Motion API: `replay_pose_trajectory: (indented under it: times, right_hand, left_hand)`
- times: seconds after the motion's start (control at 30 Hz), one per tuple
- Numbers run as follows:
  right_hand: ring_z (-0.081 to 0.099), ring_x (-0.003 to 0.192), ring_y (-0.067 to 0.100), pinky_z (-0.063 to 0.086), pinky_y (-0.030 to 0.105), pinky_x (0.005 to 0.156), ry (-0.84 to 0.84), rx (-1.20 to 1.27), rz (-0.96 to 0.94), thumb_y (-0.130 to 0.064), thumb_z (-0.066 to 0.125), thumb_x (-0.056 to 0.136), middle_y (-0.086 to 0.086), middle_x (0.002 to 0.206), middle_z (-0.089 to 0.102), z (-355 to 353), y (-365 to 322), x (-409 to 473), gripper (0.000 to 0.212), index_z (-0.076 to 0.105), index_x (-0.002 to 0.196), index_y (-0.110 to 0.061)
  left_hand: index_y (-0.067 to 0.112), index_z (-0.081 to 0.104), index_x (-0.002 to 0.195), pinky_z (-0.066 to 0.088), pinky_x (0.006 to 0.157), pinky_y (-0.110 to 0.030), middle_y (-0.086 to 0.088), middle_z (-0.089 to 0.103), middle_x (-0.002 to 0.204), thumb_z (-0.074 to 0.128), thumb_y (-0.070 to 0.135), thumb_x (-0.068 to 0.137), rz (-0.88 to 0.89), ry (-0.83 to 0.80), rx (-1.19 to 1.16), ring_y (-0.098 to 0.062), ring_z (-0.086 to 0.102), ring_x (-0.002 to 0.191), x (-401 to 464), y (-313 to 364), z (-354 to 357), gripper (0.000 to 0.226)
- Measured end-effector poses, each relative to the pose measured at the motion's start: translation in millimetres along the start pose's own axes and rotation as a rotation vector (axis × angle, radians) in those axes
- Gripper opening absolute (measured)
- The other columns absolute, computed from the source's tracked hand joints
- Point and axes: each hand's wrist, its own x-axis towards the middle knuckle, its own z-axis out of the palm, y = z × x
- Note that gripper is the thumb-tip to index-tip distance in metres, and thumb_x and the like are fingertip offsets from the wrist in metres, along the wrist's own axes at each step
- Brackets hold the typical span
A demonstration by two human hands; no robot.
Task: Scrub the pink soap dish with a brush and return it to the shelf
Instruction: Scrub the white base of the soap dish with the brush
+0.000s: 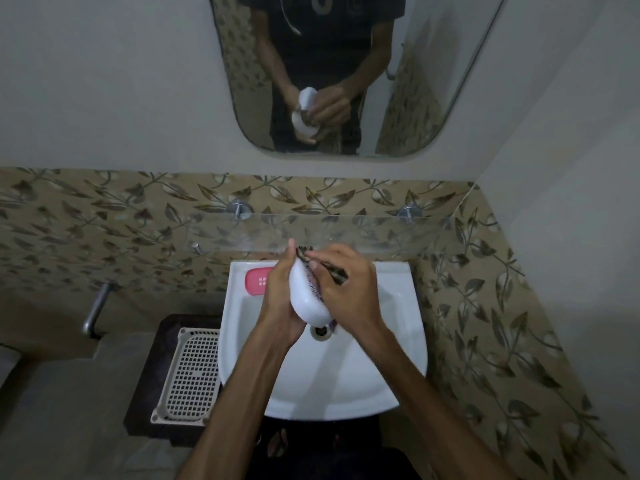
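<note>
My left hand [277,299] grips a white oval soap dish part [306,301], held upright on its edge above the white sink [384,358]. My right hand [349,289] holds a thin dark brush [337,274] against the inner face of that white part; the bristle end near my fingertips is blurred. A pink soap dish piece [256,280] with small holes lies flat on the sink's back left rim, partly hidden by my left hand. The clear glass shelf [381,233] runs along the tiled wall just above the sink.
The sink drain [320,332] sits below my hands. A white perforated plastic basket [188,375] rests on a dark stand left of the sink. A metal pipe [95,310] juts from the left wall. A mirror [346,81] hangs above, reflecting my hands.
</note>
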Motion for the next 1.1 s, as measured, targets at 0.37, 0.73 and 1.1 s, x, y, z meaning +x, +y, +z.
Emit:
replay_pose_trajectory:
  times: [0.37, 0.73, 1.1]
  right_hand:
    - [0.070, 0.118, 0.013, 0.058, 0.033, 0.100, -0.300, 0.412, 0.400, 0.006, 0.087, 0.074, -0.001, 0.128, 0.073, -5.8, 24.7, -65.2, 0.057, 0.074, 0.125, -0.017]
    - [0.072, 0.092, 0.009, 0.056, 0.025, 0.083, 0.130, 0.070, 0.527, 0.002, 0.075, 0.091, -0.008, 0.094, 0.075, -23.7, 114.8, -71.4, 0.025, 0.069, 0.090, -0.021]
    - [0.069, 0.096, 0.016, 0.065, 0.028, 0.069, 0.567, 0.880, 1.019, 0.000, 0.057, 0.103, 0.004, 0.107, 0.071, -29.8, 204.6, 27.9, 0.030, 0.062, 0.131, -0.008]
  left_hand:
    - [0.000, 0.052, 0.142, 0.053, 0.084, -0.042, -0.014, 0.053, 0.093, 0.058, 0.042, 0.100, 0.043, 0.401, -0.114, -0.029, 0.061, 0.077, 26.6, -9.0, -51.8, 0.059]
    - [0.011, 0.054, 0.101, 0.058, 0.079, -0.044, -0.012, 0.052, 0.085, 0.071, 0.038, 0.090, -0.126, 0.476, -0.067, -0.035, 0.063, 0.068, 11.6, -44.7, -106.9, 0.034]
    - [0.008, 0.057, 0.107, 0.050, 0.076, -0.042, -0.016, 0.054, 0.087, 0.060, 0.046, 0.095, -0.196, 0.486, -0.208, -0.035, 0.058, 0.080, 1.6, -60.1, -118.9, 0.040]
